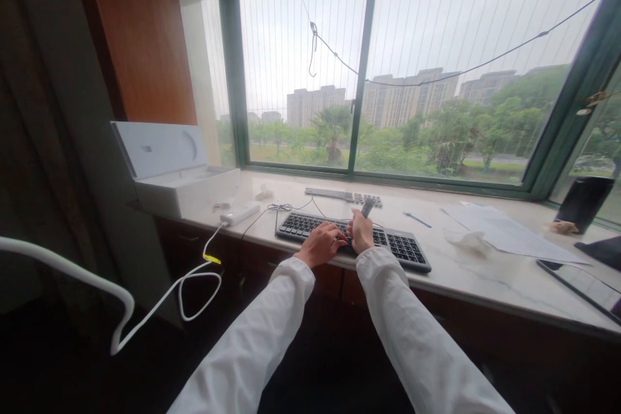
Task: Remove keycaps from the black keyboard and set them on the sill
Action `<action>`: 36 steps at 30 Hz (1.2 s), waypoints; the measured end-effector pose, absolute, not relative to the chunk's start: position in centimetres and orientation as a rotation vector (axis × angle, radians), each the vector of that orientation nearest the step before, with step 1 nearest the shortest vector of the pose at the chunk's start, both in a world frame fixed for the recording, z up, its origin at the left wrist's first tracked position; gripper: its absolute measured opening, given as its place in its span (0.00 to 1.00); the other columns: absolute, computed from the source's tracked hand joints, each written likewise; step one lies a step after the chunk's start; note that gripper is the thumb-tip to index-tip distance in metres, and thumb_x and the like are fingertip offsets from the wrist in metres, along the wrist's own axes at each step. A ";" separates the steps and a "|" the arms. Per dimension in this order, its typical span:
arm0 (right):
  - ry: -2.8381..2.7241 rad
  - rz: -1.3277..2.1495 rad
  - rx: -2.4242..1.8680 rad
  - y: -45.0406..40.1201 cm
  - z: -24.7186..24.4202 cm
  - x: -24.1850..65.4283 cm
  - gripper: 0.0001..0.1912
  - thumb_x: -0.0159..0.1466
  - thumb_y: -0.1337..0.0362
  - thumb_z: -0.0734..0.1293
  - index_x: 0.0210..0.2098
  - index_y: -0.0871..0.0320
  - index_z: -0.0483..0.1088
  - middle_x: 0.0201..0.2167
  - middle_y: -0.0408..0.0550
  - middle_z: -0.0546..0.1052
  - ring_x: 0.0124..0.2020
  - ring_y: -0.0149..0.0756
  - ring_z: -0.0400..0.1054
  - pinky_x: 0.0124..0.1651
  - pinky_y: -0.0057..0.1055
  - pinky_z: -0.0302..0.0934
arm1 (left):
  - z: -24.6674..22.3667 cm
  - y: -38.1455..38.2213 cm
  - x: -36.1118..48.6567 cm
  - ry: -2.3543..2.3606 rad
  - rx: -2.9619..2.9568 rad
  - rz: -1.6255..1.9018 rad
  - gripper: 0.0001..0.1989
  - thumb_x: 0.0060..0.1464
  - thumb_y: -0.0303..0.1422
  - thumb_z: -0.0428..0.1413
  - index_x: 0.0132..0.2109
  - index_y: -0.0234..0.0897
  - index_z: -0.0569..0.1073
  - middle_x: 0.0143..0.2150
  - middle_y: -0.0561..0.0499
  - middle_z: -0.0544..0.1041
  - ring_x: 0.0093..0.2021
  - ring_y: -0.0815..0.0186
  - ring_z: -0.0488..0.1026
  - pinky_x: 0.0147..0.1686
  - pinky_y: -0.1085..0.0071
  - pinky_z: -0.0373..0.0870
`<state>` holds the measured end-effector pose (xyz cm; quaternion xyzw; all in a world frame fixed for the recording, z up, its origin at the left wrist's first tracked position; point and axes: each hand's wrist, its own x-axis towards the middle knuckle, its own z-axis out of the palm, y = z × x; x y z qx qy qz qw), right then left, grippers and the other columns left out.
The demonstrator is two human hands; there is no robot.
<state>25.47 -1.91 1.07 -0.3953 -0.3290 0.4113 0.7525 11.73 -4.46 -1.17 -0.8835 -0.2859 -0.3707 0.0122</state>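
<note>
A black keyboard [407, 250] lies at the front edge of the white marble sill, its cable running off to the left. My left hand [321, 244] rests on its middle keys, fingers bent toward the right hand; whether it grips anything is too small to tell. Wrapped around a dark grey handle-like tool [368, 207], my right hand [360, 231] is held over the keyboard, with the tool's upper end sticking out above the fist. Its lower end is hidden. Behind the keyboard lies a strip of loose keycaps [366, 199].
An open white box [160, 191] and a white adapter [240, 213] with a cable stand left. To the right are a blue stick [418, 220], crumpled tissue [468, 241], papers [514, 229], a phone [582, 284] and a dark upright object [585, 202].
</note>
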 end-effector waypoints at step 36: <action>-0.982 0.268 -0.905 -6.3 2.1 27.5 0.24 0.62 0.50 0.63 0.16 0.55 0.56 0.12 0.37 0.57 0.17 0.25 0.51 0.22 0.27 0.48 | -1.6 -4.3 11.8 -0.973 -2.608 -1.555 0.11 0.55 0.34 0.61 0.46 0.39 0.78 0.37 0.50 0.81 0.39 0.62 0.74 0.45 0.65 0.69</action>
